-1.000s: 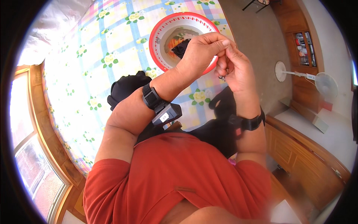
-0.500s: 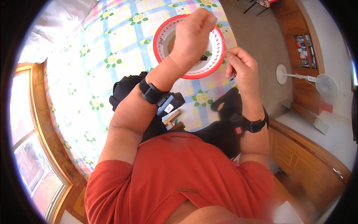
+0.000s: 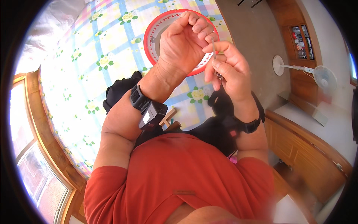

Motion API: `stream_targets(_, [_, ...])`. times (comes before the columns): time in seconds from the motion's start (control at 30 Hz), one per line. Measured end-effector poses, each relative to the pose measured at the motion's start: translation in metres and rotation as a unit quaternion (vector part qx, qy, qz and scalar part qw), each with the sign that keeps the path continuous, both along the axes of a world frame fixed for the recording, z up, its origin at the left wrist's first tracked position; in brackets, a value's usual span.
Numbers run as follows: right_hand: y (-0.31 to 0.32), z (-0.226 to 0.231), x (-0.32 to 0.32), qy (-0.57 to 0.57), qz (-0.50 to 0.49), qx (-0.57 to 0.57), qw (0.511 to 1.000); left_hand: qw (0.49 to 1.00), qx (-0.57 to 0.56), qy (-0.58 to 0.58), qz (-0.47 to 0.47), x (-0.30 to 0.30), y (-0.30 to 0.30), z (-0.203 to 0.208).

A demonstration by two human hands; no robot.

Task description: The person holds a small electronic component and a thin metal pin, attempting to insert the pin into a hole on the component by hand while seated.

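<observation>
My left hand (image 3: 182,44) is raised over a white basin (image 3: 150,44) with a red rim. Its palm faces up and looks bare; the fingers curl loosely inward, apart from the thumb. Close on its right, my right hand (image 3: 229,67) pinches a thin, narrow metal tool (image 3: 214,50) between thumb and fingers. The tool's tip is at the outer fingertip of my left hand; whether they touch I cannot tell. Small metal chain links (image 3: 219,76) hang below the right fingers. Most of the basin's inside is hidden behind my left hand.
A flowered, checked cloth (image 3: 112,44) covers the table. Dark fabric (image 3: 119,89) and a small wooden piece (image 3: 168,115) lie near my body. Both wrists wear black straps, the left with a boxy device (image 3: 153,115). A white fan (image 3: 324,77) stands off right.
My left hand has turned from back-up to palm-up. My right hand has moved left and up toward it, bringing the thin metal tool to its fingertips.
</observation>
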State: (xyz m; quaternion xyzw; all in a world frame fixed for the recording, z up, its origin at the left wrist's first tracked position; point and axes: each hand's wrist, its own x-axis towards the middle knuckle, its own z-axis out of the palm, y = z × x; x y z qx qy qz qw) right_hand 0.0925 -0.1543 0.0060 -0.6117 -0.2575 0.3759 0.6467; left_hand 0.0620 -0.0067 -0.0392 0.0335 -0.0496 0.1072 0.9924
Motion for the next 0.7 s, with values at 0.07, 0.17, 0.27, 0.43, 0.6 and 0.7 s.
stream_targets(0.07, [-0.001,0.0,-0.002,0.011,0.005,-0.011,1.0,1.0,0.0,0.002,-0.001,0.0,-0.001,0.0])
stream_targets(0.17, [-0.002,-0.001,-0.003,-0.005,0.001,-0.029,1.0,1.0,0.007,0.007,0.005,0.002,-0.004,-0.002])
stream_targets(0.27, [-0.004,-0.006,-0.005,-0.031,-0.013,-0.002,0.999,1.0,-0.005,0.002,0.0,0.004,-0.006,-0.005])
stream_targets(0.43, [-0.004,-0.006,-0.006,-0.004,-0.051,0.003,0.999,1.0,0.01,-0.016,0.001,0.005,-0.007,-0.008])
stream_targets(0.6, [-0.003,-0.003,-0.005,0.028,-0.009,-0.024,0.999,0.999,0.037,0.023,0.008,0.002,-0.009,0.0])
stream_targets(0.7, [-0.001,-0.004,-0.006,0.051,-0.013,-0.009,0.999,0.996,0.039,0.079,0.027,-0.005,-0.015,0.014])
